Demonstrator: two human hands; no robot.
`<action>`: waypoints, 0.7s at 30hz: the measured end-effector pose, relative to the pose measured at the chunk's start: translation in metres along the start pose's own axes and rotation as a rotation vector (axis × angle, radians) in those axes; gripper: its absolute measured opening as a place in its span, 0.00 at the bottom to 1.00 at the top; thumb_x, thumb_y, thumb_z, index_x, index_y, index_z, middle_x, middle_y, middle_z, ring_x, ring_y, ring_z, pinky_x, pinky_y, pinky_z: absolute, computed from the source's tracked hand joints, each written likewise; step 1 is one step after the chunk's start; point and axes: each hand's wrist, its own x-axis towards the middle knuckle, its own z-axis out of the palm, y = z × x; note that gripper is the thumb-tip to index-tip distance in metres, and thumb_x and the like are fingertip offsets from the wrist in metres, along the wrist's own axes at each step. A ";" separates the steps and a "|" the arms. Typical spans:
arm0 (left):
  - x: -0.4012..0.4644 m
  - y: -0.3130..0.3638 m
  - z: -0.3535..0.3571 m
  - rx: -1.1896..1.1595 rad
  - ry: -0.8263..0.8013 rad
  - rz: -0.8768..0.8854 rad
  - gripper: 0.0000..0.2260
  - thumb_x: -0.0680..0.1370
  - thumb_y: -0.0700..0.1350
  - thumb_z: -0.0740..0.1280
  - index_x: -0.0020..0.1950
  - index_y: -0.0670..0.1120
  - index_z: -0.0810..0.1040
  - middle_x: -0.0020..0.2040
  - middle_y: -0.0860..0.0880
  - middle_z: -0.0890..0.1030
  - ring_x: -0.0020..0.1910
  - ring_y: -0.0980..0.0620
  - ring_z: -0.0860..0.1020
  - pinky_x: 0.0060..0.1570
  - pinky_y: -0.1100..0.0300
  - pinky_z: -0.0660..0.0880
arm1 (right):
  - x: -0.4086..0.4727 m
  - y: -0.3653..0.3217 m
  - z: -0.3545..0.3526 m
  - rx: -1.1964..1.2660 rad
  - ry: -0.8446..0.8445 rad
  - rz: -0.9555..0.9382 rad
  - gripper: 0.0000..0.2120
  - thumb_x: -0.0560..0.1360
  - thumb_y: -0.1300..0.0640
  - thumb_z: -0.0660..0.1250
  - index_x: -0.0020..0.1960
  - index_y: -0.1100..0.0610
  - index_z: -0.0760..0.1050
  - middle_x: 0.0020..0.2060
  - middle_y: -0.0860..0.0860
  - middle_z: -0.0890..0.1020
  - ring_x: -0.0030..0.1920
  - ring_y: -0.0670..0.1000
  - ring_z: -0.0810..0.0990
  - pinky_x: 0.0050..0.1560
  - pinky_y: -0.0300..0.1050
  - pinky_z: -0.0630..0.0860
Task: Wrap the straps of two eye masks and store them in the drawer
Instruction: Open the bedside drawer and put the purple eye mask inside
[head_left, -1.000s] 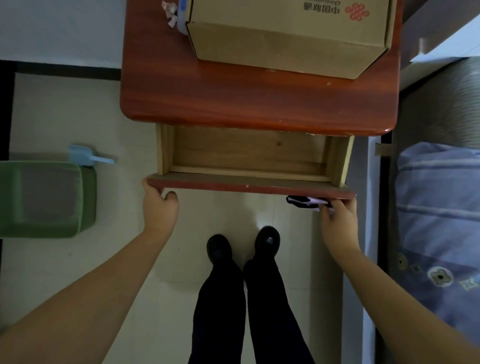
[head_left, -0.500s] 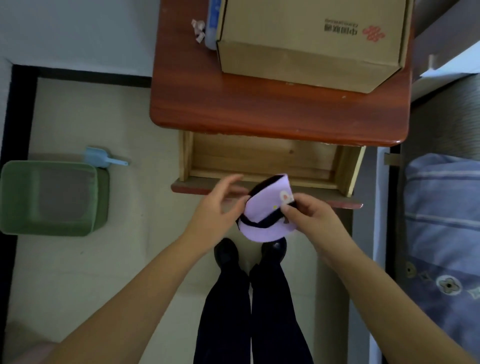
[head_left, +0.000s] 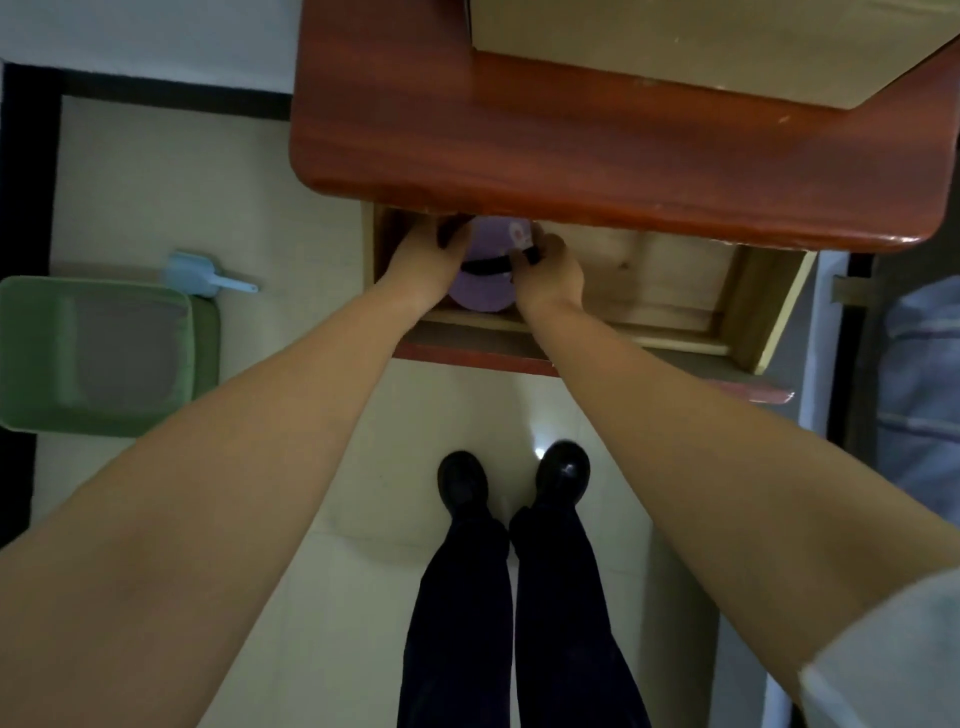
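Note:
A purple eye mask (head_left: 485, 288), folded with its black strap wound across it, sits low inside the open wooden drawer (head_left: 670, 275) at its left end. My left hand (head_left: 428, 260) grips the mask's left side and my right hand (head_left: 545, 267) pinches its right side at the strap. The far part of the mask and my fingertips are tucked under the red-brown tabletop (head_left: 597, 156). I see only this one mask.
A cardboard box (head_left: 701, 47) stands on the tabletop. A green bin (head_left: 104, 353) and a blue scoop (head_left: 200, 273) lie on the floor at left. A bed with striped bedding (head_left: 924, 364) is at right. My legs and black shoes (head_left: 514, 478) stand below the drawer.
Both hands left the drawer front, held the folded purple mask above it, then carried the mask forward and down into the drawer's left end. The view moved closer.

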 end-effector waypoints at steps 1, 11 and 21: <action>0.001 -0.003 0.004 0.078 0.002 0.012 0.14 0.80 0.43 0.57 0.65 0.44 0.69 0.65 0.42 0.75 0.63 0.43 0.73 0.59 0.54 0.69 | 0.000 -0.001 0.002 -0.048 -0.002 -0.012 0.11 0.79 0.55 0.56 0.58 0.58 0.71 0.55 0.57 0.80 0.51 0.57 0.78 0.43 0.43 0.67; -0.024 0.004 -0.006 0.359 0.086 -0.089 0.22 0.79 0.46 0.58 0.72 0.41 0.59 0.69 0.37 0.66 0.65 0.37 0.68 0.62 0.46 0.68 | -0.024 0.001 -0.046 -0.581 -0.154 -0.003 0.20 0.77 0.43 0.55 0.62 0.53 0.71 0.60 0.57 0.77 0.62 0.60 0.73 0.65 0.56 0.65; -0.184 0.136 -0.042 0.592 -0.051 0.521 0.20 0.78 0.46 0.61 0.68 0.40 0.66 0.57 0.37 0.76 0.53 0.37 0.76 0.48 0.45 0.75 | -0.201 0.019 -0.217 -0.608 0.299 -0.310 0.22 0.78 0.46 0.53 0.70 0.51 0.63 0.73 0.55 0.64 0.74 0.57 0.57 0.71 0.65 0.49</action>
